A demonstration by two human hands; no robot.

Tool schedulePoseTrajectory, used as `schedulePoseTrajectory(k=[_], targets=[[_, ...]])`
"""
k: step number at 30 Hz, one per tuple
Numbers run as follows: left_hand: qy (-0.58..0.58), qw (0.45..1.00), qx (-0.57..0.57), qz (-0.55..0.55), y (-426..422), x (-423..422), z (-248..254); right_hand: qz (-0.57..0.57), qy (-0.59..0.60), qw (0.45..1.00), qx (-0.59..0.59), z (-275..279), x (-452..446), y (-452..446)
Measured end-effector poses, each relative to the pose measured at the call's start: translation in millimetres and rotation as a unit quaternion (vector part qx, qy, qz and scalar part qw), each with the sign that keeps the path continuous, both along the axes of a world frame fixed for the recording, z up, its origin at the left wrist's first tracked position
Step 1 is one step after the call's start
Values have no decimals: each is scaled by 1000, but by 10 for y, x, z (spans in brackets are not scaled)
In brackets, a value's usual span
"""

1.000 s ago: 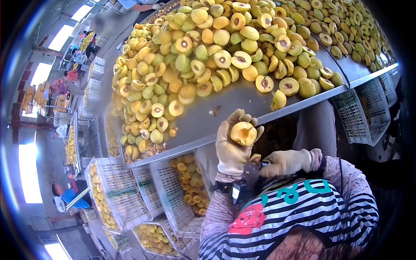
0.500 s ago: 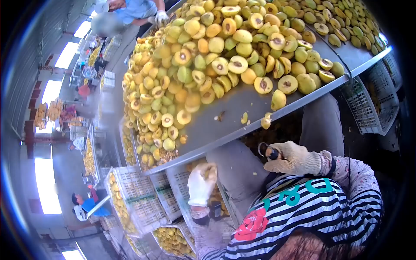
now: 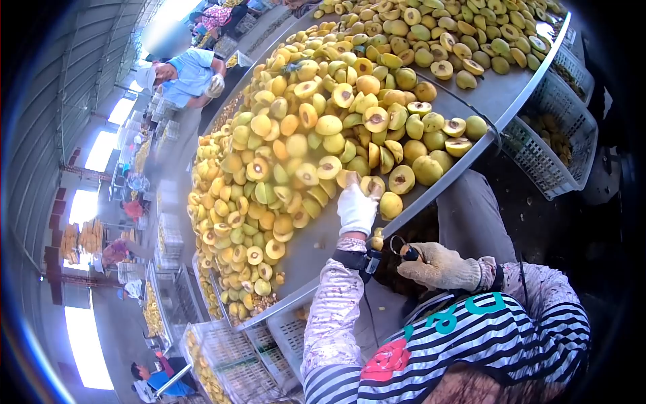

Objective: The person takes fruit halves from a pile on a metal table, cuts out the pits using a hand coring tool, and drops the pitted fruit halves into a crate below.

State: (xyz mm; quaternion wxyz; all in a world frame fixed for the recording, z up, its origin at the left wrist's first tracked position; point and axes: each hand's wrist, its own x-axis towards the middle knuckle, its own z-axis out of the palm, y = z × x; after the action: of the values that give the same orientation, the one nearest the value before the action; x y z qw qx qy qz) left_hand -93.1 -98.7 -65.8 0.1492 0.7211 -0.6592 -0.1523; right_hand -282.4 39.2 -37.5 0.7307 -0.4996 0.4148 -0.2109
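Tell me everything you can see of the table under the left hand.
The table has a flat, smooth gray top that looks like sheet metal, with a paler, shiny rim running diagonally past the person. Halved yellow-green fruit covers most of it in a heap; a bare patch shows near the wearer. The gloved left hand reaches over the rim to the fruit. A dark cord crosses the top and meets the rim. Its legs are not visible.

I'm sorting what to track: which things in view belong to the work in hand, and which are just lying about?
Likely in use:
- left hand, at the halved fruit
- right hand, holding a ringed tool
- metal table
- white crates

Likely just about:
- dark cord
- person in light blue
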Motion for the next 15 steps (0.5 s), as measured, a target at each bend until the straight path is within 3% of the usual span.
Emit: schedulePoseTrajectory(k=[1, 3, 7, 8, 10, 11, 12, 14, 15], targets=[[50, 999, -16, -13, 33, -2, -3, -9, -26, 999, 25, -24, 1, -18], [260, 965, -42, -9, 90, 59, -73, -39, -49, 997, 33, -3, 25, -55], [550, 834, -42, 7, 574, 214, 179, -123, -82, 989, -7, 172, 53, -241], [599, 800, -42, 12, 750, 227, 287, -146, -95, 985, -18, 207, 91, -282], [746, 665, -21, -23, 1054, 243, 266, -121, -92, 988, -30, 282, 208, -332], [773, 633, -30, -26, 1149, 175, 262, -97, -88, 990, -46, 223, 293, -338], [846, 532, 0, 18, 1272, 109, 266, -71, -83, 992, -62, 162, 381, -336], [891, 448, -22, 70, 1398, 101, 365, -93, -64, 981, -160, 143, 491, -309], [868, 489, -55, 64, 1432, 124, 367, -87, -19, 973, -212, 203, 491, -339]])
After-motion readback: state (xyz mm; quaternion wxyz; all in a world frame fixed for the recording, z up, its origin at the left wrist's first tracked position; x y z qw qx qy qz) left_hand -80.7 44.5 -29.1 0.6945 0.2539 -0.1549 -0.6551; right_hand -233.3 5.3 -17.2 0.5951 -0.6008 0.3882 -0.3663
